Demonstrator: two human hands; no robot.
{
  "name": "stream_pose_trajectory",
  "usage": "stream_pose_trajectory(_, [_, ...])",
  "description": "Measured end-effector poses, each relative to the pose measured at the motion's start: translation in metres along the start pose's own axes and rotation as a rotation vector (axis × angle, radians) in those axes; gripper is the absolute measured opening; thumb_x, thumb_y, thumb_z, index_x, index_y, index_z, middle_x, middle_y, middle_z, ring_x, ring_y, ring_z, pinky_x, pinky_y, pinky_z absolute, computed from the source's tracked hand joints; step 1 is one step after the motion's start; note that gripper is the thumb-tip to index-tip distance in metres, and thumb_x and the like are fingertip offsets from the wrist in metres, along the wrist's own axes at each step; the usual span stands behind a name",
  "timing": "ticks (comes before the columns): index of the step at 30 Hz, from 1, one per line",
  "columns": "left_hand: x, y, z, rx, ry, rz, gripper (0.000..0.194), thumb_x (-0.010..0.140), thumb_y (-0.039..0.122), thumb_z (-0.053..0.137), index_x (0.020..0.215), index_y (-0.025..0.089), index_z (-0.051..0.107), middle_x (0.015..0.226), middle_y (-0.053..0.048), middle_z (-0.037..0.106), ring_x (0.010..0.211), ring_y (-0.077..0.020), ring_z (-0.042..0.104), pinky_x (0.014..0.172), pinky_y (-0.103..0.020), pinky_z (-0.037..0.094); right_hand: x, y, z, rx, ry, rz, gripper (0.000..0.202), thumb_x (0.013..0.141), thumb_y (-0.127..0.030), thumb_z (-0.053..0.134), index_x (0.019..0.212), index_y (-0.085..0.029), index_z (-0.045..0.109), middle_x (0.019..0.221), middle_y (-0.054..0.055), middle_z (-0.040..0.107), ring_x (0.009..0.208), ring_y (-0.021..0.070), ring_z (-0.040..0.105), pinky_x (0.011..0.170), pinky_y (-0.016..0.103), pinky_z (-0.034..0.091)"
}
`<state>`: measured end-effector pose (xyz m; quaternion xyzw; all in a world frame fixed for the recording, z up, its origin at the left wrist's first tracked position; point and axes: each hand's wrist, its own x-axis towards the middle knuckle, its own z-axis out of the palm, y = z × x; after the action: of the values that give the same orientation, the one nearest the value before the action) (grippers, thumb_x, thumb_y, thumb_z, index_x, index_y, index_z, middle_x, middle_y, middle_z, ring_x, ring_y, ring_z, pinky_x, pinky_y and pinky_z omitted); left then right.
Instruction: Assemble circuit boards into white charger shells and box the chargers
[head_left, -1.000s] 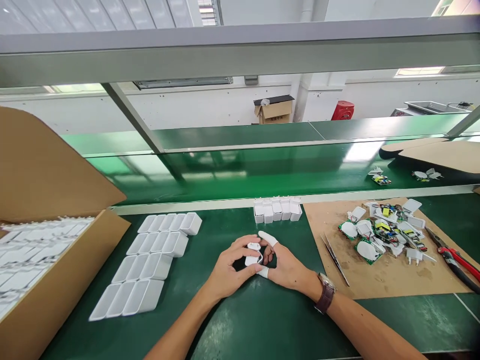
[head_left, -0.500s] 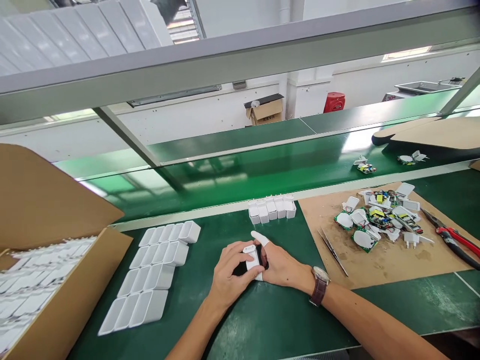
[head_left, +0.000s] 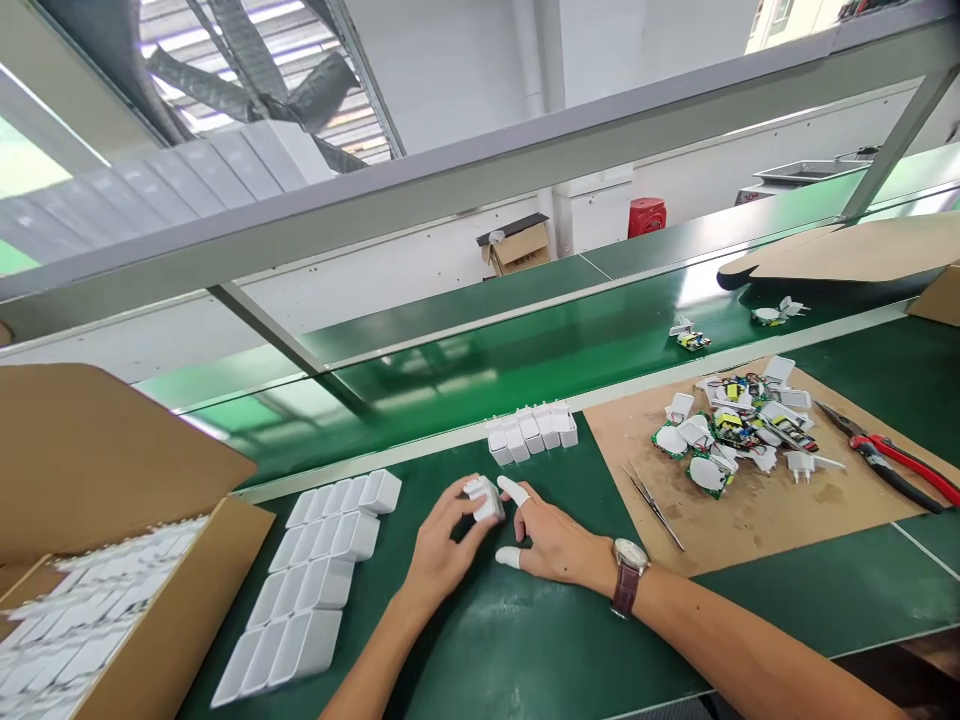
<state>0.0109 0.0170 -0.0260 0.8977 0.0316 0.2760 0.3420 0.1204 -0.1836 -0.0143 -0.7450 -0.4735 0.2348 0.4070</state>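
White casing [head_left: 486, 498] sits in the left hand's [head_left: 444, 540] fingers, above the green tabletop [head_left: 517, 640]; just right, the right hand [head_left: 551, 537] holds its white-capped fingers spread, nothing between them.

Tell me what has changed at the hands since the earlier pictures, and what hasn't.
The right hand has let go and opened, drawing back to the right; the left hand alone now holds the small white plastic casing, which has turned and tilted. The whole view has tilted too. Unmoved on the bench: the open white plastic cases in rows, steel tweezers and red-and-black pliers.
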Motion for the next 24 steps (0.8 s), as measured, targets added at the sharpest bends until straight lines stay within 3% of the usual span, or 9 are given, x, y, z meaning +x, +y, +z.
stream_pose_trajectory(3, [0.035, -0.027, -0.001, -0.093, 0.030, -0.217, 0.027, 0.083, 0.041, 0.075, 0.102, 0.022, 0.074, 0.137, -0.014, 0.067, 0.127, -0.0324, 0.066, 0.107, -0.053, 0.055, -0.002, 0.005, 0.001, -0.068, 0.028, -0.064, 0.078, 0.088, -0.026, 0.072, 0.155, -0.019, 0.035, 0.117, 0.010, 0.059, 0.076, 0.0184, 0.059, 0.075, 0.037, 0.053])
stream_pose_trajectory(6, [0.065, -0.042, 0.003, -0.156, 0.020, -0.254, 0.031, 0.080, 0.043, 0.075, 0.100, 0.020, 0.074, 0.139, -0.015, 0.064, 0.129, -0.0327, 0.064, 0.105, -0.052, 0.057, -0.003, 0.010, 0.003, -0.135, 0.039, -0.139, 0.072, 0.091, -0.023, 0.067, 0.155, -0.016, 0.033, 0.118, 0.011, 0.057, 0.076, 0.0185, 0.057, 0.074, 0.037, 0.053])
stream_pose_trajectory(10, [0.077, -0.037, 0.016, -0.161, -0.010, -0.220, 0.030, 0.081, 0.041, 0.074, 0.103, 0.021, 0.075, 0.140, -0.015, 0.061, 0.130, -0.0306, 0.063, 0.102, -0.047, 0.059, -0.005, 0.010, 0.002, -0.168, 0.055, -0.194, 0.063, 0.093, -0.021, 0.063, 0.151, -0.019, 0.040, 0.114, 0.009, 0.057, 0.080, 0.0190, 0.058, 0.076, 0.036, 0.053])
stream_pose_trajectory(13, [0.070, -0.028, 0.010, -0.151, -0.033, -0.203, 0.033, 0.085, 0.039, 0.071, 0.113, 0.022, 0.073, 0.145, -0.014, 0.058, 0.126, -0.0279, 0.065, 0.101, -0.046, 0.059, -0.006, 0.011, 0.001, -0.159, 0.042, -0.203, 0.066, 0.093, -0.020, 0.060, 0.155, -0.017, 0.035, 0.112, 0.009, 0.057, 0.081, 0.0200, 0.058, 0.077, 0.037, 0.053])
stream_pose_trajectory(15, [0.062, -0.026, -0.009, -0.054, -0.031, -0.165, 0.038, 0.087, 0.038, 0.070, 0.122, 0.024, 0.071, 0.148, -0.013, 0.057, 0.129, -0.0284, 0.063, 0.105, -0.049, 0.057, -0.006, 0.015, 0.002, -0.158, 0.035, -0.214, 0.069, 0.094, -0.019, 0.057, 0.158, -0.015, 0.031, 0.111, 0.010, 0.057, 0.079, 0.0196, 0.056, 0.076, 0.037, 0.053])
stream_pose_trajectory(18, [0.050, -0.029, -0.057, 0.296, 0.062, -0.081, 0.037, 0.088, 0.037, 0.072, 0.122, 0.025, 0.069, 0.147, -0.013, 0.059, 0.137, -0.0334, 0.055, 0.113, -0.061, 0.046, -0.006, 0.024, 0.007, -0.134, 0.066, -0.261, 0.066, 0.095, -0.018, 0.053, 0.157, -0.019, 0.031, 0.110, 0.008, 0.056, 0.079, 0.0186, 0.054, 0.079, 0.036, 0.053])
stream_pose_trajectory(21, [0.041, -0.031, -0.103, 0.633, 0.128, -0.110, 0.022, 0.082, 0.036, 0.078, 0.098, 0.020, 0.074, 0.141, -0.019, 0.061, 0.142, -0.0451, 0.047, 0.111, -0.074, 0.040, -0.004, 0.031, 0.012, -0.092, 0.100, -0.293, 0.059, 0.097, -0.020, 0.050, 0.154, -0.023, 0.036, 0.105, 0.006, 0.055, 0.077, 0.0186, 0.054, 0.078, 0.036, 0.053])
stream_pose_trajectory(24, [0.037, -0.026, -0.119, 0.738, 0.039, -0.206, 0.010, 0.078, 0.024, 0.080, 0.076, 0.018, 0.072, 0.132, -0.022, 0.066, 0.142, -0.0509, 0.044, 0.107, -0.078, 0.039, -0.001, 0.036, 0.013, -0.072, 0.081, -0.268, 0.051, 0.099, -0.025, 0.047, 0.149, -0.026, 0.042, 0.099, 0.005, 0.056, 0.070, 0.0187, 0.053, 0.068, 0.035, 0.053])
